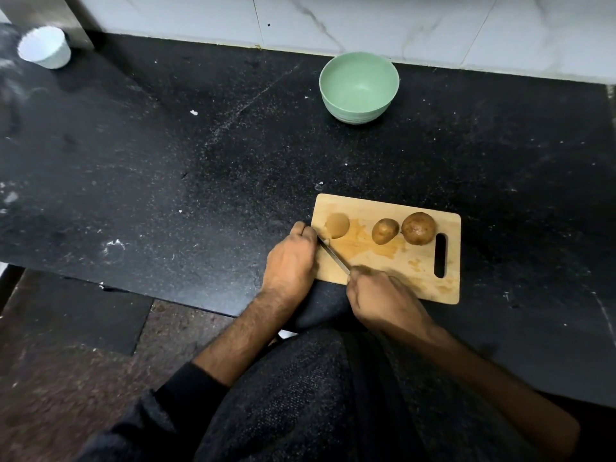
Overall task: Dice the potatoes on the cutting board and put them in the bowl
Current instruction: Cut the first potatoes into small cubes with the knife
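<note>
The right hand [383,300] grips the knife [333,258]. The left hand [293,258], fingers curled, rests at the cutting board [430,281] edge; whether it holds anything cannot be told.

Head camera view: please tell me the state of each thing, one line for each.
Pale green round bowl: upright, empty.
Wooden cutting board: flat, stained.
Cut potato piece: lying on the board.
Two whole brown potatoes: uncut.
Steel knife: held, tip near left hand.
Right hand: grips the knife.
White cup: tilted.
</note>
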`<state>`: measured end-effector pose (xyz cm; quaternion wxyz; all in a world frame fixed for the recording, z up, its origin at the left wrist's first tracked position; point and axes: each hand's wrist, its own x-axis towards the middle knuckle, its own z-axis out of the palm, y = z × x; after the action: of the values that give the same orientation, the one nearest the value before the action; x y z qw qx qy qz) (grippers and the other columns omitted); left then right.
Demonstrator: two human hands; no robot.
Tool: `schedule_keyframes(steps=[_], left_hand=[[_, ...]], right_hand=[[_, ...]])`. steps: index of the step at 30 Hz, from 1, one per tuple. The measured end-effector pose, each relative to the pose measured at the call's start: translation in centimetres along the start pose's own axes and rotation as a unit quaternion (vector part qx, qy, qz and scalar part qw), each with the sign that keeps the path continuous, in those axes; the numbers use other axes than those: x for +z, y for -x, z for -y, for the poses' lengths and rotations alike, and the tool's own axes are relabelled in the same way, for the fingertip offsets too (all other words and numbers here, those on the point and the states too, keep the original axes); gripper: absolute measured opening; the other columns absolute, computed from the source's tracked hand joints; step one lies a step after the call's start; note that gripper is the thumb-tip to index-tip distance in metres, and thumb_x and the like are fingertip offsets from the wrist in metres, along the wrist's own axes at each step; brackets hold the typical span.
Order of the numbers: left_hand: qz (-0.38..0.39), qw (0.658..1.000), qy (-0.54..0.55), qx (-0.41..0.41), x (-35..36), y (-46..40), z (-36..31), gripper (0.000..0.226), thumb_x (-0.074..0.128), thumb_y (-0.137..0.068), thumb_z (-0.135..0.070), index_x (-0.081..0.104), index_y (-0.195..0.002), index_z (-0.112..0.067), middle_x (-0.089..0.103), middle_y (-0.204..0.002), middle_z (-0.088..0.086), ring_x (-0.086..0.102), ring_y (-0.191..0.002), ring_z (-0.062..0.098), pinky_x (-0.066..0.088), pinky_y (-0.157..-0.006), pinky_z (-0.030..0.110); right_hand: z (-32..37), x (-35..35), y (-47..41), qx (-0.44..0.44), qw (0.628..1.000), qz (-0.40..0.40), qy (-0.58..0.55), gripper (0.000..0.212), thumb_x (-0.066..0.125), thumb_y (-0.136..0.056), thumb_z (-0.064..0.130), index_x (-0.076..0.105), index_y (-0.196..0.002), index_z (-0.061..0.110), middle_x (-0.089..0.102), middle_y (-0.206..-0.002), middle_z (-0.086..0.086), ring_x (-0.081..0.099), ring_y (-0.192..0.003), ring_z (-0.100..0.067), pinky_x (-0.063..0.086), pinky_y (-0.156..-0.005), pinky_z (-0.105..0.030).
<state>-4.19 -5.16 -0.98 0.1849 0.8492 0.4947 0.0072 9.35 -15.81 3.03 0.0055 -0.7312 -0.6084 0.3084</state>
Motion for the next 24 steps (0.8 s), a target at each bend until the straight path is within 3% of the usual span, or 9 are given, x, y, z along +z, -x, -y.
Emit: schedule_keyframes(steps=[3,6,12,17,21,24], left_hand=[[-0.003,1.0,0.025,-0.01,0.2,0.0,0.2,0.009,0.052,-0.095,-0.009,0.055,-0.104,-0.01,0.051,-0.11,0.005,0.063,-0.086,0.032,0.053,-0.067,0.045],[-0.006,0.999,0.038,-0.017,0.0,0.0,0.3,0.007,0.054,-0.095,-0.014,0.054,-0.102,-0.011,0.053,-0.11,0.005,0.064,-0.088,0.032,0.055,-0.069,0.046],[-0.016,0.999,0.04,-0.008,-0.2,0.2,0.5,0.007,0.055,-0.098,-0.017,0.053,-0.095,-0.012,0.051,-0.103,0.005,0.062,-0.086,0.032,0.044,-0.063,0.04],[-0.019,0.999,0.028,0.009,-0.1,0.7,0.5,0.021,0.054,-0.102,-0.034,0.057,-0.099,-0.013,0.039,-0.095,-0.005,0.06,-0.088,0.025,0.041,-0.06,0.036],[-0.023,0.999,0.025,0.031,-0.1,1.0,0.0,0.024,0.054,-0.101,-0.039,0.056,-0.103,-0.015,0.038,-0.096,-0.006,0.059,-0.091,0.023,0.043,-0.061,0.035],[-0.027,0.999,0.028,0.038,-0.2,1.2,-0.2,0.026,0.056,-0.1,-0.042,0.06,-0.104,-0.017,0.045,-0.1,-0.005,0.059,-0.092,0.021,0.042,-0.061,0.032]], right_hand=[[-0.1,0.3,-0.1,0.006,1.0,0.0,-0.012,0.015,0.035,-0.105,0.03,0.044,-0.097,0.02,0.049,-0.082,0.003,0.049,-0.073,-0.02,0.037,-0.067,-0.031],[-0.5,0.3,0.5,0.012,1.0,0.015,0.001,0.02,0.033,-0.106,0.03,0.048,-0.107,0.017,0.05,-0.085,0.002,0.054,-0.076,-0.021,0.041,-0.069,-0.032],[-1.2,-0.7,2.3,0.03,0.999,0.032,0.022,0.024,0.032,-0.105,0.033,0.051,-0.109,0.019,0.062,-0.1,-0.004,0.063,-0.095,-0.027,0.044,-0.075,-0.035],[-1.2,-1.3,3.0,0.03,0.999,-0.014,0.014,0.015,0.03,-0.105,0.037,0.038,-0.097,0.027,0.049,-0.077,0.003,0.051,-0.073,-0.02,0.036,-0.066,-0.031],[-1.7,-0.7,2.6,0.047,0.999,-0.015,-0.002,0.016,0.032,-0.104,0.036,0.039,-0.094,0.026,0.053,-0.078,0.002,0.059,-0.078,-0.022,0.038,-0.067,-0.031],[-1.8,-0.4,2.6,0.057,0.998,0.001,-0.013,0.018,0.031,-0.105,0.035,0.041,-0.094,0.024,0.054,-0.08,0.001,0.052,-0.074,-0.019,0.037,-0.068,-0.031]])
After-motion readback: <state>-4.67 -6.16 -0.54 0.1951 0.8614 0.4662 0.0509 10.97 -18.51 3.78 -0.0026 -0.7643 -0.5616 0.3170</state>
